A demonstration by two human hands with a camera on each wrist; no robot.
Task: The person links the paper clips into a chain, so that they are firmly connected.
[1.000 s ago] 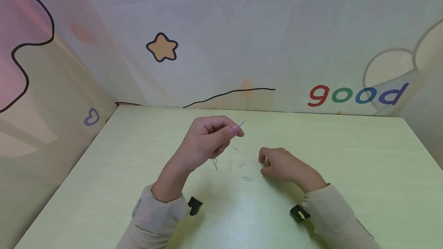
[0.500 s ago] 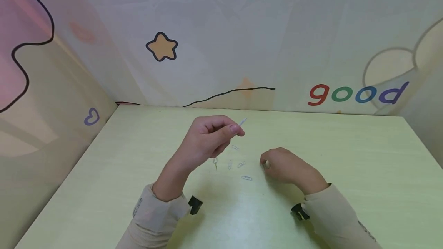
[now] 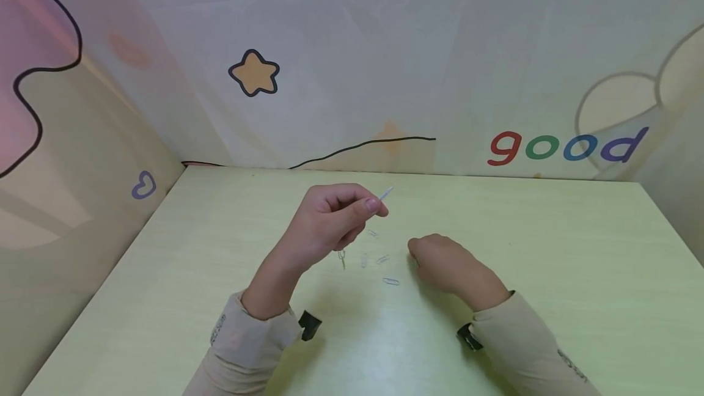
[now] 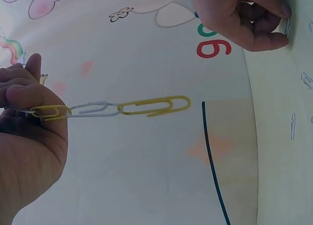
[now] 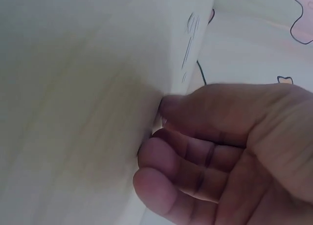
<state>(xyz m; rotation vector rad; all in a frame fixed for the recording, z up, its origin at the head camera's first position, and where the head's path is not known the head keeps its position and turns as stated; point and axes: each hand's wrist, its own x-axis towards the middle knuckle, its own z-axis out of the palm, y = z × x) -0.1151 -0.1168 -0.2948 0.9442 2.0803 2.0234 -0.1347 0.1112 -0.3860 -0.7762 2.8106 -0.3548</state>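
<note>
Left hand (image 3: 324, 219) raised off the table (image 3: 550, 274), fingers (image 4: 24, 95) pinching one end of a paper-clip chain (image 4: 117, 107): yellow, white, yellow links in the left wrist view. Free end of the chain sticking out past the fingertips toward 1 o'clock in the head view; long axis running from 7 to 1 o'clock.

Right hand (image 3: 445, 261) low on the table, knuckles up, fingers (image 5: 195, 151) curled under with tips pressed to the surface. Left wrist view shows thumb and forefinger pinched close on a loose clip (image 4: 287, 28) at the table surface. Grip not confirmed from the right wrist view; clip hidden there behind the fingers.

Key relation: chain's free end at about 10 to 11 o'clock from the right hand, higher, with a clear gap between. Right hand at about 4 o'clock from the chain tip.

Scattered clips (image 3: 379, 258) lying flat between the two hands, at 9 o'clock from the right hand, nearer to it than to the raised left. One clip (image 3: 391, 281) lying nearest the viewer, long axis along 3 to 9 o'clock. Another small clip (image 3: 341, 257) just below the left hand, at its 6 o'clock.

Judgement: the coming move turns on lining the pinched clip up with the chain's 1 o'clock end.
</note>
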